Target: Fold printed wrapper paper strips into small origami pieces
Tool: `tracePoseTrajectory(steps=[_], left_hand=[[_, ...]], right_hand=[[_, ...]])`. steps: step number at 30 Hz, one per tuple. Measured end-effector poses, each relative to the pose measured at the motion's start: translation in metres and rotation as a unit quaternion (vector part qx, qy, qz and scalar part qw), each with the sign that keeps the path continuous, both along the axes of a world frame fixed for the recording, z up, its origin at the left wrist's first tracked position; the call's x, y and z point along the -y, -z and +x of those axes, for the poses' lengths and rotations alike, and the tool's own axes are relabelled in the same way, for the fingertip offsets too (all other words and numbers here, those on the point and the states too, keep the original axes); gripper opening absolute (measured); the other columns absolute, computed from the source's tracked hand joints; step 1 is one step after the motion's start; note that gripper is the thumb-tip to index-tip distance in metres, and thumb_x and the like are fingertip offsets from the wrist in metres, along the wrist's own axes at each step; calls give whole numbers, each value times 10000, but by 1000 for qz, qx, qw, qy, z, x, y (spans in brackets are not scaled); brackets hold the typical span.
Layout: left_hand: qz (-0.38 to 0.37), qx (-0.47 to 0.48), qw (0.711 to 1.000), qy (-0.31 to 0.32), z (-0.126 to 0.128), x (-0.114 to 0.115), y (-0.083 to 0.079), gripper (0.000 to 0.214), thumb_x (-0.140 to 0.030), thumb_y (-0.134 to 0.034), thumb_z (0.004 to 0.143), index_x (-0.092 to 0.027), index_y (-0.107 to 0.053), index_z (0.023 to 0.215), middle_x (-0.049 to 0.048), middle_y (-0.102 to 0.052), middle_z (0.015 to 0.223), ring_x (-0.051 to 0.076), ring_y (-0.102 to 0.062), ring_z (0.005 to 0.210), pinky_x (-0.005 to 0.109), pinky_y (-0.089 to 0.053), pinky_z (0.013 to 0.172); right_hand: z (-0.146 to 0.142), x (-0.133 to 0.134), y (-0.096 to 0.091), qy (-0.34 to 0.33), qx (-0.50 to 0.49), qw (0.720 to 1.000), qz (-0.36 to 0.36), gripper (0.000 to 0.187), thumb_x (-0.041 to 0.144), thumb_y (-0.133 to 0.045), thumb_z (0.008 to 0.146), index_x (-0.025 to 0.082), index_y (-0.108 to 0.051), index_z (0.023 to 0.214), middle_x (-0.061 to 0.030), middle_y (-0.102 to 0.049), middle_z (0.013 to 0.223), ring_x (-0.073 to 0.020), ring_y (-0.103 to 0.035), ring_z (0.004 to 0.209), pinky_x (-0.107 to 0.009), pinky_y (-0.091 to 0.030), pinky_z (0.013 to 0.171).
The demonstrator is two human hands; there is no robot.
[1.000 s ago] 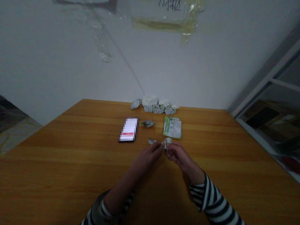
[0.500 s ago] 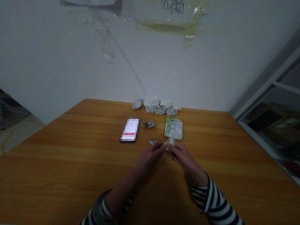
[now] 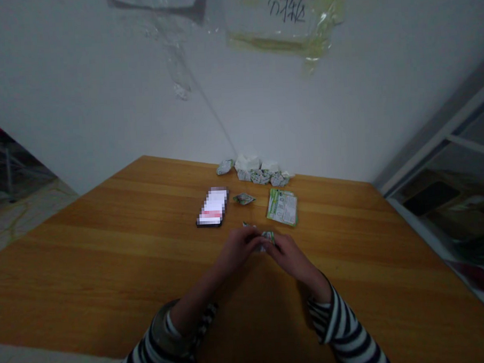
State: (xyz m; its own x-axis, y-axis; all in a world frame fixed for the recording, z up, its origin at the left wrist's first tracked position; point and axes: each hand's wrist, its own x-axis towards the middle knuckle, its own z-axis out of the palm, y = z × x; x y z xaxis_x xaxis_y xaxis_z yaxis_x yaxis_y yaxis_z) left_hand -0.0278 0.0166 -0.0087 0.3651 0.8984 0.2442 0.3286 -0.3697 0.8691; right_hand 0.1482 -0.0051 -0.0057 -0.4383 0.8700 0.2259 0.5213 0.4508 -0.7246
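My left hand (image 3: 240, 248) and my right hand (image 3: 287, 256) meet over the wooden table, fingers pinched on a small piece of green-and-white printed paper (image 3: 268, 236). Much of the paper is hidden behind my fingers. Just beyond my left fingertips lies another small bit of folded printed paper (image 3: 248, 224), partly covered by the hand. Farther off, a folded paper piece (image 3: 244, 198) with pointed ends rests on the table. To its right is a small stack of green-and-white printed sheets (image 3: 282, 207).
A phone (image 3: 213, 207) with a lit, blurred screen lies left of the folded piece. Several folded paper pieces (image 3: 260, 175) stand in a row along the wall, with one more (image 3: 225, 167) at their left. The wooden table (image 3: 108, 251) meets the white wall; shelving stands at right.
My hands have drawn closer together, and the paper between them now shows less, lying lower behind the fingers. The whole view has shifted slightly.
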Motion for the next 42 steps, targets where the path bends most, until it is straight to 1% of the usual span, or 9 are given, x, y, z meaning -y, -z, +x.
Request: tracePoseTrajectory(steps=[8,14,19,21,25,27,30,34,42], left_hand=[[46,-55,994,-77,7,5,2,247,-310,-510,859,-154,-623,703,31,-632,667,149,-557,626,242,-393,598],[-23,-37,999,-12,4,-1,2,282,-342,-470,869,-154,-597,702,-2,-575,582,130,-535,531,223,-381,527],[-4,-47,997,-57,5,2,2,228,-281,-481,855,-172,-579,680,4,-575,603,142,-517,570,241,-336,549],[-15,-19,998,-55,6,2,2,232,-296,-480,856,-175,-579,684,-6,-560,598,138,-500,570,240,-333,550],[-89,78,992,-31,5,-1,2,258,-342,-558,802,-162,-574,617,-38,-491,522,111,-444,510,221,-328,507],[-109,98,988,-43,6,-2,4,278,-359,-567,790,-154,-573,603,-43,-477,487,103,-436,469,217,-332,480],[-137,128,980,-59,10,0,9,292,-410,-529,807,-147,-578,688,-40,-502,479,107,-476,427,218,-377,456],[-173,172,969,-39,18,6,14,337,-486,-548,775,-151,-556,807,-13,-583,563,127,-564,460,236,-455,476],[-205,166,965,8,16,5,15,344,-472,-606,740,-130,-595,708,11,-603,535,134,-576,469,245,-460,496]], right_hand=[[-7,-2,7,14,-12,1000,1,188,250,-470,903,166,-606,806,-8,-606,696,-141,-520,622,-233,-330,568],[-5,-4,10,69,-58,996,-17,299,342,-447,897,165,-532,672,22,-475,579,-118,-425,539,-223,-287,503],[-7,-4,11,69,-127,988,-51,361,420,-446,886,182,-465,616,40,-430,541,-104,-394,497,-218,-277,474],[-8,-4,12,83,-164,981,-66,363,437,-458,880,183,-464,620,45,-429,537,-100,-393,490,-213,-284,468],[-10,-5,18,118,-212,966,-92,363,457,-482,862,183,-473,624,54,-420,516,-93,-387,457,-206,-287,437],[-13,-5,21,127,-238,958,-100,362,471,-498,849,182,-487,631,56,-428,508,-92,-395,441,-202,-292,422],[-20,-5,24,173,-294,935,-98,323,470,-546,823,181,-516,681,55,-475,515,-96,-438,440,-198,-327,421],[-20,-5,21,198,-328,918,-105,296,459,-594,795,172,-555,733,25,-582,561,-119,-534,480,-212,-400,463],[3,-14,11,194,-347,909,-127,331,483,-596,786,178,-541,668,5,-611,549,-112,-534,456,-220,-435,467]])
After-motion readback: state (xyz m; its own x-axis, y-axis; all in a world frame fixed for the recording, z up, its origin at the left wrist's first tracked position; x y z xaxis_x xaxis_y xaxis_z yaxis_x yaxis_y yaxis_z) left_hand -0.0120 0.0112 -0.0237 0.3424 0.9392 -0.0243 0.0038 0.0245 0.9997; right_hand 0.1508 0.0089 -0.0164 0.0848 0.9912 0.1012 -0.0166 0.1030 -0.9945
